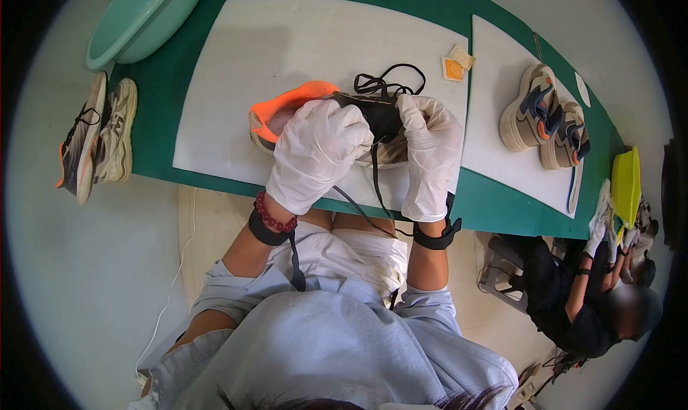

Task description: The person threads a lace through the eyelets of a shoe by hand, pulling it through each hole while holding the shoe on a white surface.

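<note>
On the white mat [244,51] lies a shoe [297,97] with an orange heel part and a black upper, its black laces [406,69] looped loosely above it. Both hands wear white gloves. My left hand [326,141] is closed on the shoe's upper near the middle, fingers curled in. My right hand [428,134] pinches the shoe's upper toward its other end, beside the lace holes. A black lace hangs down between the hands past the table edge. The fingertips are partly hidden by the gloves.
A pair of shoes [115,134] stands at the left edge, below a green basin [143,19]. Small orange and tan packets [453,69] lie on the mat. Navy and beige shoes [534,109] rest at the right. Beyond, a person in black [580,317] sits near a yellow basin [626,188].
</note>
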Demonstrator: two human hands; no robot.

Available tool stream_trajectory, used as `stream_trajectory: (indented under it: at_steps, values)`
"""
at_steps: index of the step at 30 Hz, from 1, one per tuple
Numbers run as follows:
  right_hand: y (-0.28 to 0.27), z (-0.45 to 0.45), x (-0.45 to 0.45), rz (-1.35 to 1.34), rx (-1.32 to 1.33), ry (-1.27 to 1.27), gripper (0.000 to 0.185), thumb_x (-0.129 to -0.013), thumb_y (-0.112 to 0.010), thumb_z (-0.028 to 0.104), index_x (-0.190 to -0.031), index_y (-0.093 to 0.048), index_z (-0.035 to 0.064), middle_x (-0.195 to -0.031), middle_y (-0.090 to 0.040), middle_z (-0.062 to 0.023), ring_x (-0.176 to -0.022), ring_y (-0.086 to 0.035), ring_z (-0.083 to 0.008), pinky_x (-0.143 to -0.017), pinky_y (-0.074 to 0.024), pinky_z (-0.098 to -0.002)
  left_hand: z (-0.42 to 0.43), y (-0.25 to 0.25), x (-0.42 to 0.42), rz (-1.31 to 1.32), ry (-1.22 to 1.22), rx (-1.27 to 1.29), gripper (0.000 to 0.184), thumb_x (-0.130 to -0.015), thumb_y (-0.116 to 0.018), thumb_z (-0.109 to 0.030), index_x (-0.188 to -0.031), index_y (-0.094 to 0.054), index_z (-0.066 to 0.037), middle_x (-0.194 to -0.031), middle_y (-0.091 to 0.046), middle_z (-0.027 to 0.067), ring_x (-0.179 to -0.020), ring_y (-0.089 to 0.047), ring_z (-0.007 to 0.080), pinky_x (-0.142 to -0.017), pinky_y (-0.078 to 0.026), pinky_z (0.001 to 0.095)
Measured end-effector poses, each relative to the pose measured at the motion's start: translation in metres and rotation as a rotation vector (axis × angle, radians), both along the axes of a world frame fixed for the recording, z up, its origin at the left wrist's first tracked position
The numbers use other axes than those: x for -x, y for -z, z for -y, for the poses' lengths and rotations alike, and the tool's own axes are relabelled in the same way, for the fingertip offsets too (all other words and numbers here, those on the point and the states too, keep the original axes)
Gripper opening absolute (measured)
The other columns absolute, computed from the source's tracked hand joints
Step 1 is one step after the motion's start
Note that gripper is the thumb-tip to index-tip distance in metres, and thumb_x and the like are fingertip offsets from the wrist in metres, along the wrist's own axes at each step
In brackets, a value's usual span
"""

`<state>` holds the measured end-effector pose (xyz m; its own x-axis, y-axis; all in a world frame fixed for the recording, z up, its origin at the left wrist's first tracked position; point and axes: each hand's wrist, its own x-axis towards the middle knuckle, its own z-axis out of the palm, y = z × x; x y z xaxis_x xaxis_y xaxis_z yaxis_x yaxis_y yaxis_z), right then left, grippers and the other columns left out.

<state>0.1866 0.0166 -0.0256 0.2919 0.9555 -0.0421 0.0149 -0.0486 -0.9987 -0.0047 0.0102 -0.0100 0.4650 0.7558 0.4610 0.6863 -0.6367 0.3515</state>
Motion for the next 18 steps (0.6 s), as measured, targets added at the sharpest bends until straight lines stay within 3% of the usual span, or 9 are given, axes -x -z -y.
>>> stream_trajectory:
  at_steps: [2,8,11,12,15,16,18]
  values:
    - [-0.006,0.001,0.004,0.026,-0.002,0.029,0.025,-0.103,-0.080,0.021,-0.101,-0.075,-0.0030,-0.084,-0.068,0.0014,-0.074,-0.056,-0.0059,-0.066,-0.0486,-0.0243,0.000,-0.001,0.000,-0.007,-0.007,-0.021,0.013,-0.079,-0.079,-0.017,-0.091,-0.073,-0.016,-0.098,-0.068,-0.0041,-0.094,-0.063,0.0222,-0.090,-0.050,0.0393]
    - [-0.015,0.005,-0.008,0.262,-0.025,-0.067,0.024,-0.103,-0.079,0.019,-0.097,-0.074,-0.0037,-0.084,-0.065,-0.0030,-0.075,-0.058,-0.0121,-0.070,-0.0491,-0.0281,0.000,0.003,0.000,-0.005,-0.013,0.037,0.014,-0.082,-0.078,-0.019,-0.095,-0.071,-0.019,-0.098,-0.062,-0.0030,-0.095,-0.062,0.0211,-0.093,-0.050,0.0397]
    - [-0.033,0.022,-0.014,0.232,-0.169,-0.112,0.025,-0.103,-0.078,0.020,-0.094,-0.074,-0.0034,-0.083,-0.066,-0.0073,-0.076,-0.060,-0.0171,-0.073,-0.0498,-0.0322,0.000,0.004,0.001,0.001,-0.016,0.005,0.014,-0.082,-0.078,-0.018,-0.094,-0.071,-0.018,-0.098,-0.062,-0.0028,-0.095,-0.062,0.0214,-0.093,-0.050,0.0394]
    - [-0.044,0.024,-0.015,0.434,-0.211,-0.163,0.027,-0.102,-0.077,0.024,-0.094,-0.074,-0.0019,-0.080,-0.069,-0.0130,-0.076,-0.065,-0.0251,-0.073,-0.0519,-0.0373,0.000,0.004,0.001,0.008,-0.016,0.008,0.014,-0.081,-0.078,-0.018,-0.093,-0.071,-0.018,-0.097,-0.064,-0.0032,-0.093,-0.063,0.0217,-0.091,-0.050,0.0394]
    - [-0.036,0.022,-0.019,0.656,-0.157,-0.356,0.031,-0.101,-0.077,0.031,-0.095,-0.076,0.0008,-0.082,-0.072,-0.0165,-0.082,-0.070,-0.0324,-0.073,-0.0533,-0.0412,-0.002,0.002,-0.001,0.015,-0.008,0.013,0.014,-0.080,-0.079,-0.017,-0.092,-0.071,-0.016,-0.096,-0.067,-0.0035,-0.091,-0.063,0.0226,-0.087,-0.050,0.0395]
    - [-0.028,0.022,-0.016,0.683,-0.009,-0.312,0.030,-0.099,-0.077,0.034,-0.096,-0.079,0.0038,-0.086,-0.074,-0.0180,-0.085,-0.071,-0.0365,-0.073,-0.0549,-0.0434,-0.001,0.001,-0.001,0.005,-0.011,0.010,0.015,-0.079,-0.079,-0.017,-0.092,-0.070,-0.016,-0.096,-0.067,-0.0031,-0.091,-0.063,0.0229,-0.087,-0.050,0.0396]
    - [-0.028,0.020,-0.012,0.675,-0.019,-0.289,0.029,-0.099,-0.077,0.035,-0.097,-0.080,0.0054,-0.085,-0.074,-0.0164,-0.082,-0.072,-0.0359,-0.072,-0.0552,-0.0434,-0.001,0.001,-0.001,-0.017,-0.027,0.002,0.017,-0.079,-0.079,-0.017,-0.093,-0.070,-0.016,-0.096,-0.066,-0.0023,-0.092,-0.063,0.0235,-0.087,-0.050,0.0400]
